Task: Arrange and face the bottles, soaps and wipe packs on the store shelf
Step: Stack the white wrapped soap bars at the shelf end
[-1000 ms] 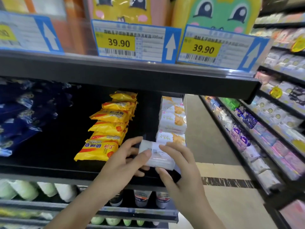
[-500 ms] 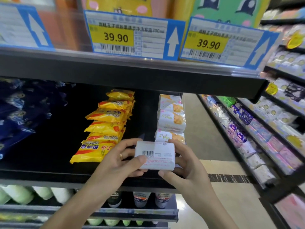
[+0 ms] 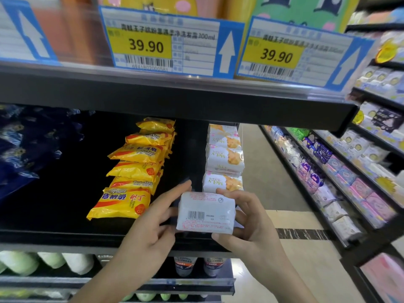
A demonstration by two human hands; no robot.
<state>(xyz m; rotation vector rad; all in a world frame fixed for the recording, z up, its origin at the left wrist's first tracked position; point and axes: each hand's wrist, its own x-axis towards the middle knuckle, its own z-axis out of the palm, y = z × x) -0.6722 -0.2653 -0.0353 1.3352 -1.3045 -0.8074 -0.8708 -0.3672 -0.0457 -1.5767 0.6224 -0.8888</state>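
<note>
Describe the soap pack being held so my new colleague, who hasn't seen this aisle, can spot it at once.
On the dark middle shelf, right of the yellow sulfur soaps, runs a row of white Mely packs. In front of it, both hands hold the white soap pack. Unlike its neighbours, it shows its barcode and red print.

Price tags (image 3: 144,45) read 39.90; soap packs (image 3: 223,182) read MeLy.
</note>
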